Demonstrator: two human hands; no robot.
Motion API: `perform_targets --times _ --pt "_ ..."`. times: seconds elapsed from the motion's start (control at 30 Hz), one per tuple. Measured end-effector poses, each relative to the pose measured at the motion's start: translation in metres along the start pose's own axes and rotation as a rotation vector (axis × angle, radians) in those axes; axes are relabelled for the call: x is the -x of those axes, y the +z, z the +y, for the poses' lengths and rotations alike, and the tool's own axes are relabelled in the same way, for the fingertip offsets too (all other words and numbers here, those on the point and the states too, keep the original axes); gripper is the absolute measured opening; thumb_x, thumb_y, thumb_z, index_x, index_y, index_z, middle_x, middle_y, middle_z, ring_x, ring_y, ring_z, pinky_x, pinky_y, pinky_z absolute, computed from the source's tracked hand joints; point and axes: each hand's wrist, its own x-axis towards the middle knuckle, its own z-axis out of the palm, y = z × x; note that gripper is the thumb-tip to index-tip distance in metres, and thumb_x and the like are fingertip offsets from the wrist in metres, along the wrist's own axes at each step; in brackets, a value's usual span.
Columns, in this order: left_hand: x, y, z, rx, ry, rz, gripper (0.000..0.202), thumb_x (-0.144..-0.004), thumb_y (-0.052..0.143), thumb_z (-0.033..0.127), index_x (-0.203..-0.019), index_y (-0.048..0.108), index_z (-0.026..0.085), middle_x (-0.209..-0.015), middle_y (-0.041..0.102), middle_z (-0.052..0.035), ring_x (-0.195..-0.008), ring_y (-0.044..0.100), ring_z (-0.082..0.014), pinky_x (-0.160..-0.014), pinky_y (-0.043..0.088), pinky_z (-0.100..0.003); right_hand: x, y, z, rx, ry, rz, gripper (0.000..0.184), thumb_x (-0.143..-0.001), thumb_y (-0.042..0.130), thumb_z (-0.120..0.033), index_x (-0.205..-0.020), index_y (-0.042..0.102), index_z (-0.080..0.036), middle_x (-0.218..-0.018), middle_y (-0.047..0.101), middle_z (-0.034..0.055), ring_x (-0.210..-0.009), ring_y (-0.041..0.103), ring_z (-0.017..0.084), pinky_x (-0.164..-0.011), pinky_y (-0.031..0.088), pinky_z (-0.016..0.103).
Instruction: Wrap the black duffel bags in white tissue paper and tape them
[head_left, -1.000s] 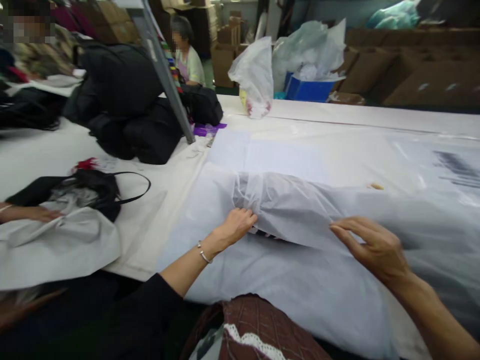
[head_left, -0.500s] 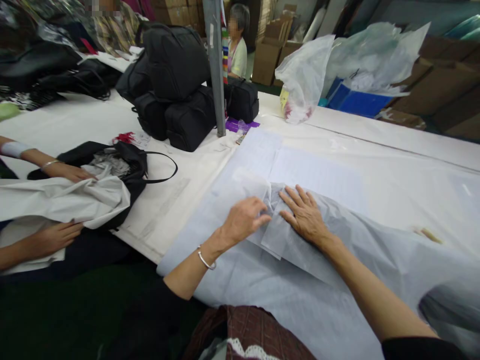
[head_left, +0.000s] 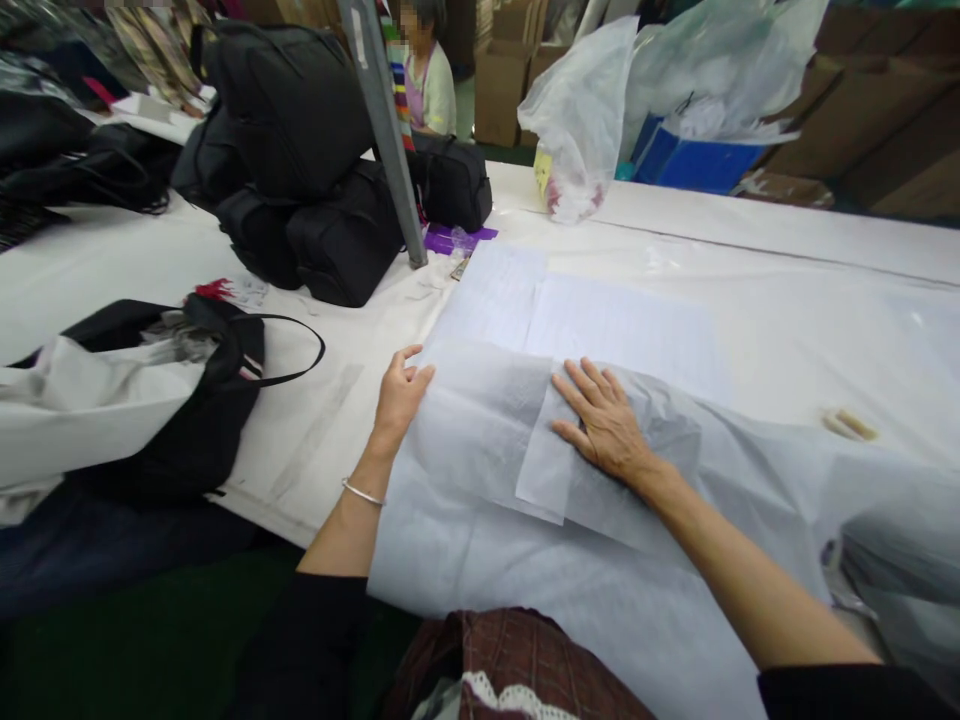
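My left hand (head_left: pixel 401 395), with a silver bangle on its wrist, has its fingers curled at the left edge of a thin, see-through white sheet (head_left: pixel 480 425). The thumb and forefinger close on that edge. My right hand (head_left: pixel 604 420) lies flat with fingers spread, pressing on the overlapping greyish sheet (head_left: pixel 675 480) to the right. Beneath these layers a larger pale sheet (head_left: pixel 465 560) hangs over the table's near edge. Flat white papers (head_left: pixel 615 315) show just beyond my hands.
On the left, a black bag (head_left: pixel 217 420) with a strap has pale cloth (head_left: pixel 112 390) spilling from it. Several black bags (head_left: pixel 292 120) are piled beside a grey metal post (head_left: pixel 390 140). A clear plastic bag (head_left: pixel 577 130) and a blue box (head_left: pixel 690 155) stand at the back. A person (head_left: pixel 431 80) sits beyond.
My left hand has moved left, spreading the bunched thin sheet out flat. My right hand stays pressed in place. The co-worker's hands at the left have gone out of view.
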Motion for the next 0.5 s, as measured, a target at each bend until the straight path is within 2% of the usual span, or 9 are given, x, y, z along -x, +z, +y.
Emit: perform_targets --times 0.1,0.17,0.23,0.3,0.37,0.43,0.5 --pt "0.009 -0.01 -0.027 -0.17 -0.053 -0.065 0.048 -0.084 0.061 0.037 -0.128 0.055 0.019 -0.057 0.048 0.0083 -0.05 0.048 -0.0128 -0.051 0.037 -0.022 -0.001 0.001 0.001 -0.01 -0.003 0.005 0.063 -0.098 0.038 -0.062 -0.152 0.04 -0.029 -0.162 0.032 0.0069 -0.152 0.021 0.03 -0.122 0.021 0.057" --pt "0.01 -0.014 -0.033 -0.405 -0.015 -0.02 0.044 -0.083 0.063 0.03 -0.126 0.057 0.02 -0.068 0.058 0.0033 -0.065 0.059 -0.017 -0.063 0.047 -0.026 -0.001 0.003 0.001 -0.015 0.007 0.004 0.061 -0.098 0.04 -0.062 -0.15 0.043 -0.03 -0.161 0.034 0.006 -0.152 0.021 0.03 -0.122 0.02 0.057" --pt "0.007 -0.015 -0.019 -0.593 0.129 0.117 0.044 -0.082 0.063 0.024 -0.126 0.058 0.02 -0.092 0.067 -0.0044 -0.086 0.065 -0.0216 -0.079 0.052 -0.034 -0.002 0.002 0.0 -0.021 0.022 -0.004 0.06 -0.097 0.042 -0.061 -0.149 0.044 -0.031 -0.161 0.034 0.0052 -0.151 0.022 0.03 -0.123 0.019 0.056" --pt "0.004 -0.005 0.014 -0.614 0.357 0.219 0.042 -0.085 0.062 0.025 -0.126 0.058 0.018 -0.114 0.065 -0.0109 -0.105 0.063 -0.0255 -0.093 0.051 -0.04 -0.003 0.001 -0.002 -0.028 0.034 -0.017 0.06 -0.097 0.043 -0.061 -0.149 0.044 -0.031 -0.161 0.034 0.0049 -0.152 0.021 0.03 -0.123 0.018 0.056" --pt "0.004 0.019 0.057 -0.502 0.594 0.186 0.037 -0.09 0.058 0.03 -0.125 0.058 0.018 -0.122 0.063 -0.0122 -0.117 0.059 -0.0263 -0.101 0.049 -0.043 -0.006 -0.002 -0.004 -0.036 0.04 -0.029 0.062 -0.096 0.045 -0.062 -0.149 0.044 -0.03 -0.161 0.034 0.0051 -0.152 0.021 0.031 -0.124 0.017 0.056" --pt "0.011 0.058 0.093 -0.364 0.78 0.016 0.036 -0.096 0.053 0.035 -0.129 0.056 0.02 -0.128 0.061 -0.0103 -0.124 0.056 -0.0239 -0.106 0.047 -0.041 -0.008 -0.003 -0.007 -0.051 0.045 -0.035 0.063 -0.095 0.046 -0.063 -0.149 0.044 -0.029 -0.161 0.034 0.0056 -0.152 0.02 0.031 -0.123 0.016 0.057" --pt "0.023 0.103 0.109 -0.295 0.904 -0.203 0.041 -0.099 0.047 0.038 -0.135 0.052 0.021 -0.137 0.058 -0.0101 -0.133 0.051 -0.0226 -0.113 0.042 -0.041 -0.01 -0.003 -0.009 -0.084 0.062 -0.037 0.064 -0.095 0.05 -0.061 -0.149 0.044 -0.027 -0.161 0.034 0.0068 -0.152 0.02 0.031 -0.123 0.015 0.059"
